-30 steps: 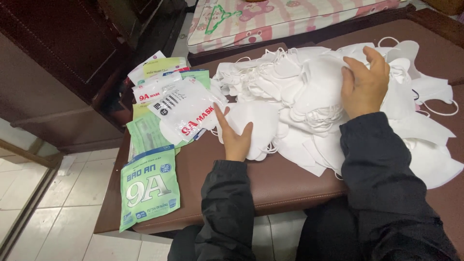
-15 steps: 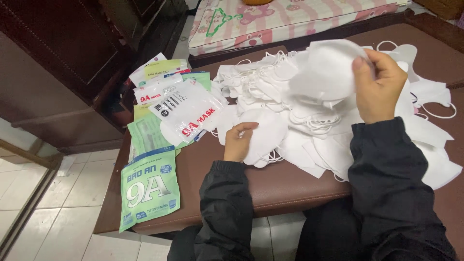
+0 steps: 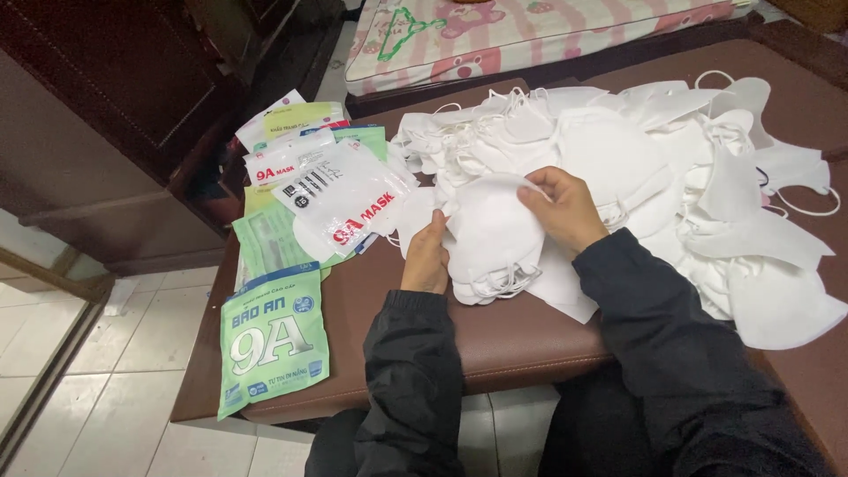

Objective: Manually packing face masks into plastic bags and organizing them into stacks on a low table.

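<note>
- A green printed pouch [image 3: 272, 349] lies flat at the front left corner of the brown padded bench [image 3: 521, 340], its lower end right at the front edge, set apart from the rest.
- Behind it, along the left edge, more flat pouches [image 3: 291, 190], green, yellow and white, overlap in a loose fan; a clear-fronted pouch [image 3: 340, 199] rests on top and slants toward the middle, the nearest one to the hands.
- The left hand [image 3: 427, 256] steadies a small stack of white masks [image 3: 490, 234] from its left side, fingers curled against the stack's edge so the layers stay together.
- The stack sits on the bench near the front edge, about midway along it, with ear loops hanging out at the bottom.
- The right hand [image 3: 565, 208] pinches the upper right rim of the same stack, thumb over and fingers under.
- To the right and behind, a broad loose heap of white masks [image 3: 707, 185] spreads to the far and right edges, piled without order.
</note>
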